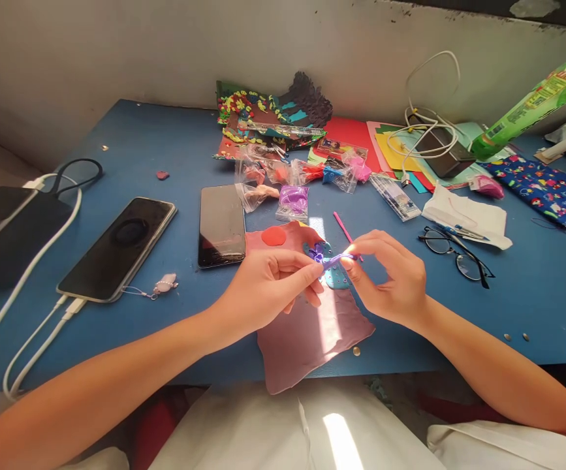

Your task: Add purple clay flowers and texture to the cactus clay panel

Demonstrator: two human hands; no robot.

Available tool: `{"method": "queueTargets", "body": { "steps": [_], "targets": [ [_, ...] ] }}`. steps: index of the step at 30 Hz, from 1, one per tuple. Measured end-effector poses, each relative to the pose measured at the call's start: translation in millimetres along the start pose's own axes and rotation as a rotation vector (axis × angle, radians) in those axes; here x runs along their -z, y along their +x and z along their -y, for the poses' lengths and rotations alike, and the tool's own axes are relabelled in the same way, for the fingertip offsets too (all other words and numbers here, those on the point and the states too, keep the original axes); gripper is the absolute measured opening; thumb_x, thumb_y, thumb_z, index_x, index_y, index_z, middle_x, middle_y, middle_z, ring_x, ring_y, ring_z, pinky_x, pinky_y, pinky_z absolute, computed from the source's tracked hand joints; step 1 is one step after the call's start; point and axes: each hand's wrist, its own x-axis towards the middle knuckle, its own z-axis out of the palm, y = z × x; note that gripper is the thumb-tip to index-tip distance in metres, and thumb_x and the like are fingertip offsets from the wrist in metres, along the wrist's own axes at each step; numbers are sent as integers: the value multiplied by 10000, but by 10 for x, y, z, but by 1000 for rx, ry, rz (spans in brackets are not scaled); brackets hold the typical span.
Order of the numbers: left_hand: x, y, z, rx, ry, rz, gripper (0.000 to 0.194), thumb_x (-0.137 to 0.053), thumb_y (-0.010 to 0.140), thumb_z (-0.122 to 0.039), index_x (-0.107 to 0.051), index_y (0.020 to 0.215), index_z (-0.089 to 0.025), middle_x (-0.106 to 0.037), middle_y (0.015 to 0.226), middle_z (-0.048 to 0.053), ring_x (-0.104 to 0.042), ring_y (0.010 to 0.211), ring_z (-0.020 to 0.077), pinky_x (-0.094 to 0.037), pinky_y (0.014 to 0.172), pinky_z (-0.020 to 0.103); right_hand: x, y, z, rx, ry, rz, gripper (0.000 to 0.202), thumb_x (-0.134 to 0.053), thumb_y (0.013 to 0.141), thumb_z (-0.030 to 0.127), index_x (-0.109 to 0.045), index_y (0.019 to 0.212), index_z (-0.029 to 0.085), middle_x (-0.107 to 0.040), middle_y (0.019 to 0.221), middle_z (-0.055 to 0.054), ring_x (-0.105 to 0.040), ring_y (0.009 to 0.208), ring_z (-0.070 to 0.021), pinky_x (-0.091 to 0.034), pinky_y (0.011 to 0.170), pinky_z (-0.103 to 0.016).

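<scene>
A thin purple clay strip (334, 262) stretches between my two hands. My left hand (275, 284) pinches its left end, and my right hand (390, 277) pinches its right end between thumb and fingertips. Below them lies a flat mauve clay sheet (312, 333), its lower edge hanging over the table's front edge. A red disc (273, 235) sits on the sheet's upper part. Beside it, partly hidden by my hands, is a blue dotted patch (336, 277) with a purple shape on it. Past my right fingertips lies a pink stick (343, 227).
On the blue table (165, 339) are a black phone (222, 225), a charging phone (119, 248), clay bags (292, 201), a decorated clay piece (267, 117), glasses (454, 254), white paper (469, 215), coloured sheets and a cable. A green bottle (532, 111) leans at the right.
</scene>
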Motion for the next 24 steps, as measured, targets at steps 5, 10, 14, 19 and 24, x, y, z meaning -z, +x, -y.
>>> {"method": "queueTargets", "body": {
  "steps": [5,10,14,19,24],
  "targets": [
    [12,3,5,-10,-55,-36,189,-579,865,-199,-709,753,-121,-738,723,49,-608,492,77,-454,439,159,-3,15,-30,-48,-62,-91,88,-611,845,125,-587,853,209,-624,682,-1,-575,605,-120,-478,569,-258],
    [12,4,31,31,-99,-37,181,-582,875,-215,-738,879,-123,-757,819,81,-664,580,114,-492,486,185,13,23,-19,39,20,-59,159,-613,839,108,-614,950,221,-677,789,-36,-635,704,-152,-527,618,-290],
    [30,14,72,18,-167,40,200,-581,885,-240,-750,883,-133,-760,865,89,-679,633,116,-503,507,173,8,16,-2,149,48,40,245,-614,849,109,-630,1062,228,-710,929,-80,-665,823,-179,-553,720,-342],
    [19,-4,73,15,-147,150,197,-592,874,-254,-756,887,-145,-763,906,86,-699,692,131,-530,537,180,-32,-24,-10,165,51,112,304,-619,858,119,-615,1150,203,-717,1052,-123,-661,936,-209,-553,779,-380],
    [-7,-16,82,50,-34,74,123,-643,815,-193,-736,771,-126,-749,718,63,-680,587,125,-485,440,161,-22,-28,29,166,97,135,259,-618,859,123,-608,1101,217,-742,884,-47,-666,820,-183,-534,713,-352]
  ]
}}
